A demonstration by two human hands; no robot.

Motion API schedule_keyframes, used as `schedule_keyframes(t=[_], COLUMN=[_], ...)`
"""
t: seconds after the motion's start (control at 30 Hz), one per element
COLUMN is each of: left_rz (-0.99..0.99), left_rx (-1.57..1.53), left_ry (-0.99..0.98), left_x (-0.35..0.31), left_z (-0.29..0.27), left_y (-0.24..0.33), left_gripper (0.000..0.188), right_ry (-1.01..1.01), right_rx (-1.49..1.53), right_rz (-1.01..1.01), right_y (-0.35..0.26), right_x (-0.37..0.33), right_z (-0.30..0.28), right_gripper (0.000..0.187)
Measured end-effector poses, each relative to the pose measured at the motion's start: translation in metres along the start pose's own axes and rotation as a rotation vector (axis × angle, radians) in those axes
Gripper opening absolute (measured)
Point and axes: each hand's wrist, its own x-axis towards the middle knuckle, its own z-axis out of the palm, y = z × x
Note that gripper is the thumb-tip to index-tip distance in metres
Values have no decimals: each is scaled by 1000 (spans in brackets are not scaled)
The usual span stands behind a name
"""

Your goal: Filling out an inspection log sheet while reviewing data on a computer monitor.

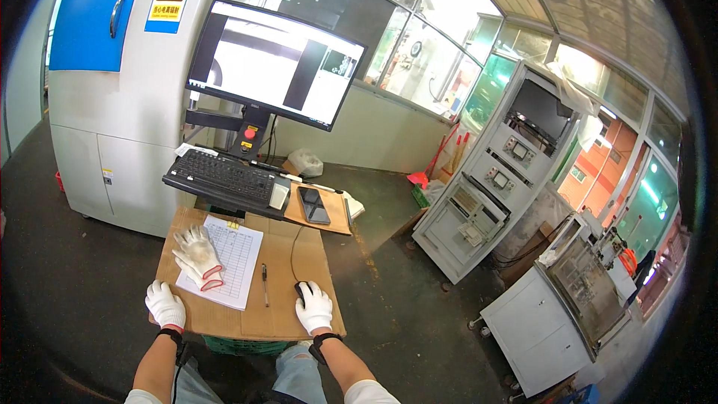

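My right hand (314, 308), in a white glove, is closed over a black computer mouse (301, 288) on a cardboard-covered table (239, 325). My left hand (164, 304), also gloved in white, is curled over the table's left front corner. Between my hands lie a printed form sheet (238, 258) with a yellow clip at its top and a pen (265, 284). A pair of off-white work gloves (197, 254) with red cuffs rests on the sheet's left part.
Beyond the table are a black keyboard (228, 178), a phone (313, 205) and a lit monitor (273, 60) on an arm with a red button (249, 134). A large grey-and-blue machine cabinet (120, 112) stands left. Right are an instrument rack (486, 179) and a grey workbench (535, 322).
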Motion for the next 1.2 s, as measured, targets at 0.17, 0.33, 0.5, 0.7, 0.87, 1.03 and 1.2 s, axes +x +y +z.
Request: schedule_keyframes(t=[0.17,0.33,0.5,0.7,0.87,1.03,1.2], left_rz=[14,20,1,-9,-21,-27,-12], left_rx=[-14,-21,-21,-10,-10,-11,17], left_ry=[18,44,15,11,1,-18,36], left_x=[-2,-2,1,1,-1,0,-1], left_z=[-1,-2,3,5,3,-4,-4], left_y=[-2,0,-2,-3,-3,1,3], left_gripper=[36,33,33,34,33,33,34], right_ry=[-27,-36,-19,-22,-30,-32,-52], right_rx=[-3,-11,-6,-9,2,17,40], right_rz=[13,22,13,12,7,11,19], right_y=[-3,-3,2,0,-2,-2,-1], right_x=[0,1,0,0,0,1,2], right_z=[-4,-3,5,2,-2,-3,-1], right_gripper=[48,47,47,47,47,47,46])
